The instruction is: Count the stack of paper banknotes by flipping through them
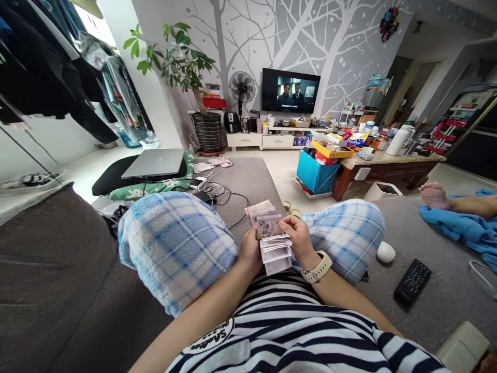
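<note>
A folded, fanned stack of banknotes [275,254] sits between my two hands, above my lap. The top note, marked with a 5, faces up; more notes stick out beyond it and hang below. My left hand [250,249] is closed around the stack's left side, its thumb near the top note. With thumb and fingers, my right hand [300,235] pinches the upper right edge of the 5 note. A pale watch [318,267] is on my right wrist. How many notes there are is hidden by their overlap.
Checked plush shorts [174,248] cover my knees on a grey sofa. A laptop [154,163] and cables lie ahead left. On the right are a remote control [412,281], a white mouse [385,252] and another person's foot [435,196]. A cluttered table [388,160] stands beyond.
</note>
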{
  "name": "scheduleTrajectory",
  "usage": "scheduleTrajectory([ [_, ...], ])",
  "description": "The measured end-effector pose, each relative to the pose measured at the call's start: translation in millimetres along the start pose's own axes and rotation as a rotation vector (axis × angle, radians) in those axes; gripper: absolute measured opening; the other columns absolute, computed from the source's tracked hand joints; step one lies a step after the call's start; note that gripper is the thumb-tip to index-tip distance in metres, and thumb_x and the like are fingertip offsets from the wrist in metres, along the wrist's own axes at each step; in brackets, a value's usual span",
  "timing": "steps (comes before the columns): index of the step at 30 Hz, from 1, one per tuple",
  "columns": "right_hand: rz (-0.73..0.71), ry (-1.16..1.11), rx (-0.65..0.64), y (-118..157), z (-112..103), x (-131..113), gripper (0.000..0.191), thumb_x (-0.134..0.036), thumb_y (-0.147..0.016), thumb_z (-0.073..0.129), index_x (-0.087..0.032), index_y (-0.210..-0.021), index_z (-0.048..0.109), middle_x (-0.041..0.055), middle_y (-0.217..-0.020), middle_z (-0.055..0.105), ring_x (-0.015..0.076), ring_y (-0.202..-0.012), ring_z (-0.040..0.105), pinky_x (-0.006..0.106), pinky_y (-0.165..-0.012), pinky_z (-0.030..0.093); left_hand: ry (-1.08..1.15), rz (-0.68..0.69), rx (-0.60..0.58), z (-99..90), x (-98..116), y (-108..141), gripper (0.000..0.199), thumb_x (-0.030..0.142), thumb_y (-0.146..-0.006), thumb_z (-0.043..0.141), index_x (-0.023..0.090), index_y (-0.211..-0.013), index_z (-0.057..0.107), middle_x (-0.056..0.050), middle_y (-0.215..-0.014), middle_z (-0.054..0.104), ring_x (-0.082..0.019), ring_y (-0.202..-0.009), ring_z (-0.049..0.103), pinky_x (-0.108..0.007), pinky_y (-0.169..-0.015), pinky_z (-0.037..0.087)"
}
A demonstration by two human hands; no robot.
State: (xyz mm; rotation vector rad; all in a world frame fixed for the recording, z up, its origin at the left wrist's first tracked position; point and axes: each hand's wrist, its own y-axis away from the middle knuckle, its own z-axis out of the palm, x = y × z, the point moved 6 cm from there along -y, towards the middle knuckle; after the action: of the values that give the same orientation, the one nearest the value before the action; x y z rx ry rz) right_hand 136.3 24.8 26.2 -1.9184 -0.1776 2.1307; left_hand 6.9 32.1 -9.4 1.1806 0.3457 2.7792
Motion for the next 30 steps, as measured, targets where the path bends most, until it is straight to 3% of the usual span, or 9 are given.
scheduleTrajectory([
  [7,-0.033,0.005,-0.010,0,-2,5,0.035,-0.052,-0.080,0.067,-0.020,-0.068,0.060,-0.0022,-0.061,0.053,0.0137,-0.058,0.045,0.027,-0.056,0.037,0.034,-0.013,-0.017,-2.3,-5,-4,0.020,0.024,-0.079,0.064,0.010,-0.091,0.071,-0.011,-0.086,0.077,-0.025,-0.081,0.074,-0.035,-0.080,0.059],
  [12,0.030,-0.058,-0.058,2,1,9,0.041,-0.058,-0.085,0.060,-0.021,-0.068,0.060,0.0003,-0.055,0.059,0.0148,-0.053,0.051,0.028,-0.055,0.039,0.054,-0.027,-0.020,-1.3,-5,-4,0.023,0.027,-0.082,0.063,0.010,-0.095,0.070,-0.012,-0.086,0.077,-0.025,-0.077,0.074,-0.038,-0.081,0.059],
  [17,0.037,-0.009,-0.022,2,2,7,0.035,-0.050,-0.071,0.077,-0.021,-0.066,0.058,-0.0025,-0.055,0.057,0.0134,-0.053,0.049,0.028,-0.055,0.039,0.038,-0.031,-0.015,-1.3,-2,0,0.020,0.024,-0.080,0.065,0.010,-0.094,0.069,-0.011,-0.085,0.076,-0.023,-0.073,0.073,-0.036,-0.076,0.058],
  [23,0.061,-0.045,0.062,-1,-3,14,0.042,-0.047,-0.059,0.085,-0.021,-0.076,0.057,-0.0042,-0.065,0.056,0.0131,-0.059,0.049,0.027,-0.057,0.040,0.023,-0.028,-0.055,-0.8,0,3,0.022,0.019,-0.074,0.071,0.010,-0.094,0.069,-0.009,-0.081,0.075,-0.020,-0.071,0.071,-0.031,-0.071,0.056],
  [26,0.067,-0.036,0.052,-2,-4,17,0.040,-0.048,-0.063,0.083,-0.021,-0.078,0.057,-0.0041,-0.066,0.055,0.0134,-0.060,0.048,0.027,-0.059,0.039,0.008,-0.028,-0.040,0.8,1,7,0.024,0.016,-0.072,0.072,0.010,-0.095,0.069,-0.009,-0.081,0.075,-0.021,-0.072,0.072,-0.033,-0.073,0.057],
  [30,0.031,0.056,0.000,-2,-3,15,0.036,-0.050,-0.073,0.075,-0.020,-0.066,0.055,-0.0038,-0.062,0.050,0.0132,-0.060,0.044,0.027,-0.058,0.036,-0.013,-0.044,-0.033,2.6,2,10,0.023,0.016,-0.070,0.073,0.011,-0.092,0.069,-0.011,-0.082,0.076,-0.025,-0.075,0.073,-0.037,-0.076,0.058],
])
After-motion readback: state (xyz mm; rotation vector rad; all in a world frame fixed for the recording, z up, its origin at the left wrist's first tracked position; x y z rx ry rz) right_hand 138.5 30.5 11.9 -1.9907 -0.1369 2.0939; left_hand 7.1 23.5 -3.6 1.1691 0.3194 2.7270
